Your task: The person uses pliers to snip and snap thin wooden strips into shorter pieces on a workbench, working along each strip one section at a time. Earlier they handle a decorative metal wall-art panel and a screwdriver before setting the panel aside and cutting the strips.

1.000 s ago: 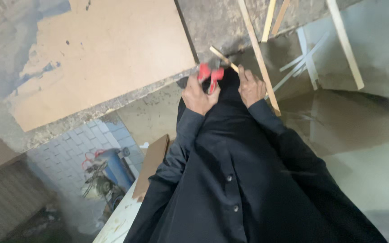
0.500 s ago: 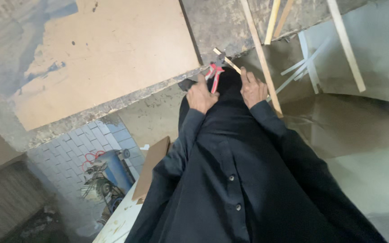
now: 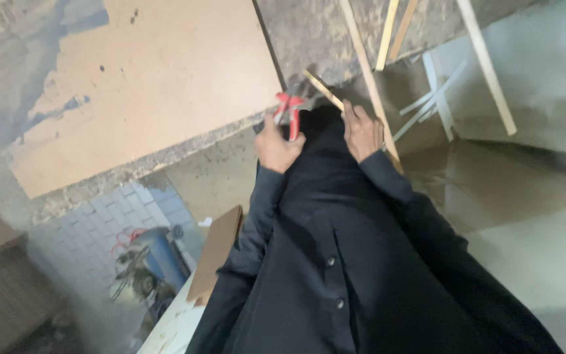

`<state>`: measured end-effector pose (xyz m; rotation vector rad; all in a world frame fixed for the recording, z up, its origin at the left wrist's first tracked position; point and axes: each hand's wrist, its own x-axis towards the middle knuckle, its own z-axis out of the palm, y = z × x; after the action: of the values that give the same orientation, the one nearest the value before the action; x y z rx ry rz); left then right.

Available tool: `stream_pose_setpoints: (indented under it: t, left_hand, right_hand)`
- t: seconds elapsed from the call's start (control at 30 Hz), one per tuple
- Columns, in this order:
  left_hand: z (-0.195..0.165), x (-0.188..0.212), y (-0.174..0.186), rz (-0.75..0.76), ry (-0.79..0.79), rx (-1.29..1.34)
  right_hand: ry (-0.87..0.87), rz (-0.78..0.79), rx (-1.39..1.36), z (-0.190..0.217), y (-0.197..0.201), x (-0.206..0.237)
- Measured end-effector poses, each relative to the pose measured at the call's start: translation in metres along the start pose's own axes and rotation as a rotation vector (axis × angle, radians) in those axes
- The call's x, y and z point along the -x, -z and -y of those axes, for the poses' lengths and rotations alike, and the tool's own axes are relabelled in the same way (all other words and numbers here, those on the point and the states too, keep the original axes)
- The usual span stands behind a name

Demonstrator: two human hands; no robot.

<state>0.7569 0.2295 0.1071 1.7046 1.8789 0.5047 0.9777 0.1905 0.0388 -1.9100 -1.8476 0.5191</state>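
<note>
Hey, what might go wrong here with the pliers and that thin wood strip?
The left hand holds the red-handled pliers at the end of a thin wooden strip; if squeezed hard, the strip may splinter or snap. The right hand rests close beside the strip, so a slip could nick its fingers. Loose wooden slats lean nearby and might get knocked over.

Woodworking workshop: rough, stained bench (image 3: pixel 309 33) carrying a fibreboard sheet (image 3: pixel 145 85) and thin wooden slats (image 3: pixel 368 85); tiled floor (image 3: pixel 93 223) cluttered with tools (image 3: pixel 142 269).
</note>
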Motion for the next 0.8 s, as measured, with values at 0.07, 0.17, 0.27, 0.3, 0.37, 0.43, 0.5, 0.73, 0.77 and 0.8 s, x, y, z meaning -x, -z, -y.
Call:
stream_pose_setpoints:
  t: [0.07, 0.17, 0.27, 0.3, 0.37, 0.43, 0.5, 0.73, 0.77, 0.8]
  left_hand:
    - [0.008, 0.001, 0.009, -0.008, 0.130, 0.116]
    - [0.027, 0.008, 0.022, -0.085, 0.095, 0.137]
    - [0.051, 0.018, 0.029, -0.048, 0.247, 0.177]
    - [0.059, 0.021, 0.029, -0.045, 0.271, 0.149]
    - [0.072, 0.028, 0.029, -0.041, 0.318, 0.094]
    - [0.080, 0.034, 0.027, -0.031, 0.363, 0.065]
    - [0.084, 0.037, 0.026, -0.060, 0.350, 0.081]
    - [0.093, 0.044, 0.042, -0.156, 0.376, 0.124]
    - [0.098, 0.046, 0.045, -0.160, 0.389, 0.139]
    - [0.104, 0.049, 0.048, -0.199, 0.383, 0.132]
  right_hand:
    - [0.050, -0.163, -0.125, -0.002, 0.011, -0.013]
    - [0.068, -0.376, -0.112, -0.021, 0.033, -0.042]
    - [-0.134, -0.358, -0.217, -0.050, 0.050, -0.094]
    - [-0.103, -0.365, -0.190, -0.060, 0.053, -0.114]
    - [-0.077, -0.369, -0.160, -0.071, 0.052, -0.144]
    - [-0.052, -0.355, -0.144, -0.077, 0.047, -0.165]
    - [-0.025, -0.322, -0.145, -0.076, 0.041, -0.177]
    - [0.084, -0.297, 0.098, -0.049, 0.031, -0.168]
    - [0.073, -0.239, -0.001, -0.038, 0.028, -0.161]
    - [0.060, -0.179, -0.098, -0.025, 0.026, -0.154]
